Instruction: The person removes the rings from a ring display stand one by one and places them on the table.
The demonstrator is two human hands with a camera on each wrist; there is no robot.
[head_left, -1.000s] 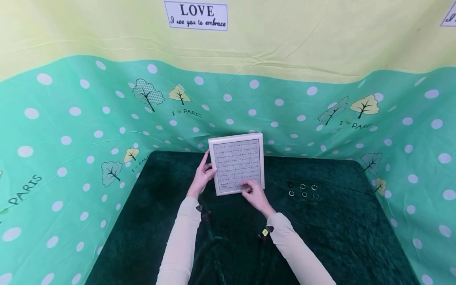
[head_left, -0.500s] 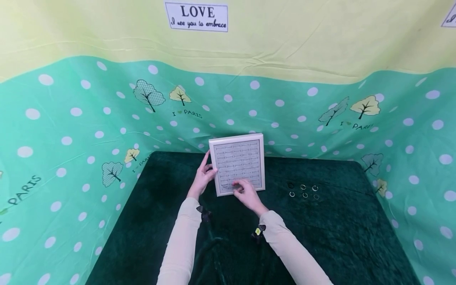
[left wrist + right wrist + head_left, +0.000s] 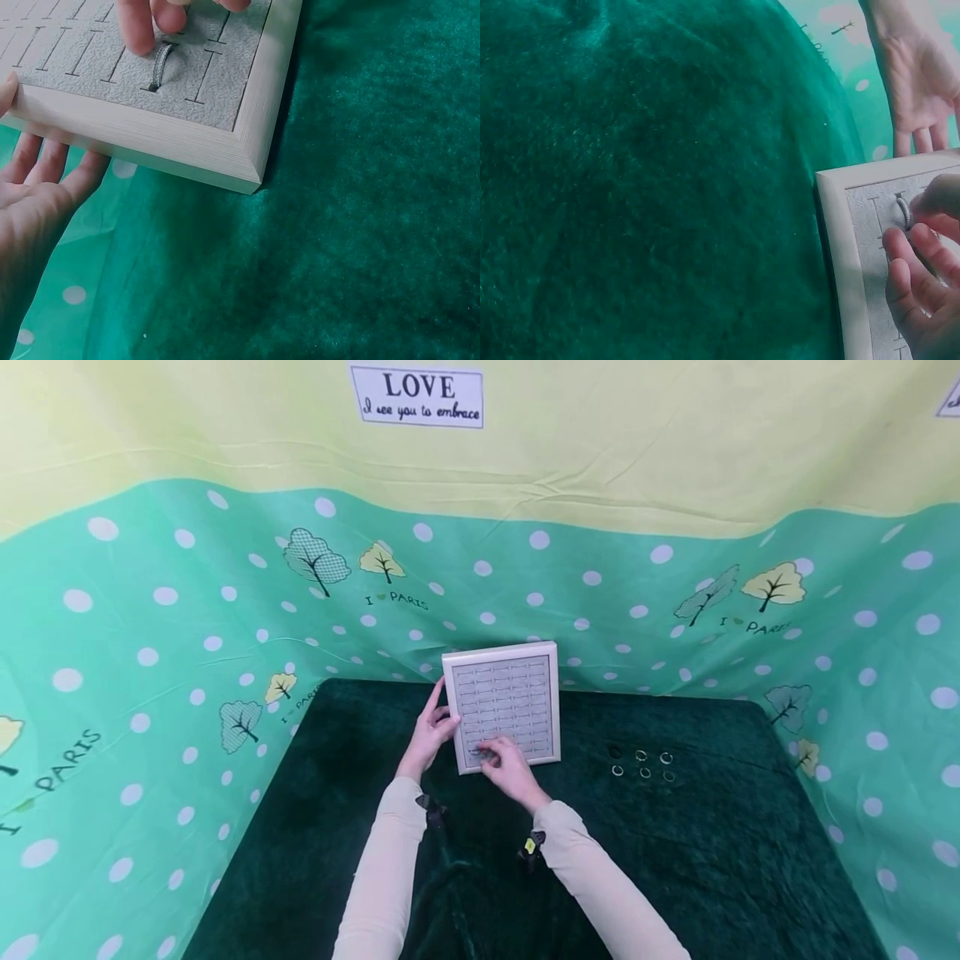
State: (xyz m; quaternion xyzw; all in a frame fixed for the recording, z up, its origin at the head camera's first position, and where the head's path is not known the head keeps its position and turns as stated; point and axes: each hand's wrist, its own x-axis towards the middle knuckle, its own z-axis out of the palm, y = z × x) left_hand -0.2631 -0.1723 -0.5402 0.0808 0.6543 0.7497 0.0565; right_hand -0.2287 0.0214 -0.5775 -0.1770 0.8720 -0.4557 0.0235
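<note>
A framed ring display board point(image 3: 502, 706) leans upright at the table's far edge, its grey padded face cut with rows of slots. My left hand point(image 3: 427, 737) holds its left side, thumb at the front, fingers behind the frame point(image 3: 56, 176). One silver ring point(image 3: 160, 66) with a patterned band stands in a slot in the bottom left corner. Right at that ring is my right hand point(image 3: 508, 768), its bent fingers parted around the ring point(image 3: 905, 212) and close to its band. Whether the fingertips touch it is hard to tell.
Several loose rings point(image 3: 641, 756) lie in two rows on the dark green velvet cloth point(image 3: 697, 843) to the right of the board. Behind the table hangs a green and yellow printed curtain point(image 3: 510, 577).
My right hand has moved left along the board's bottom row to the silver ring. My left hand keeps its hold on the frame, and the loose rings have not moved.
</note>
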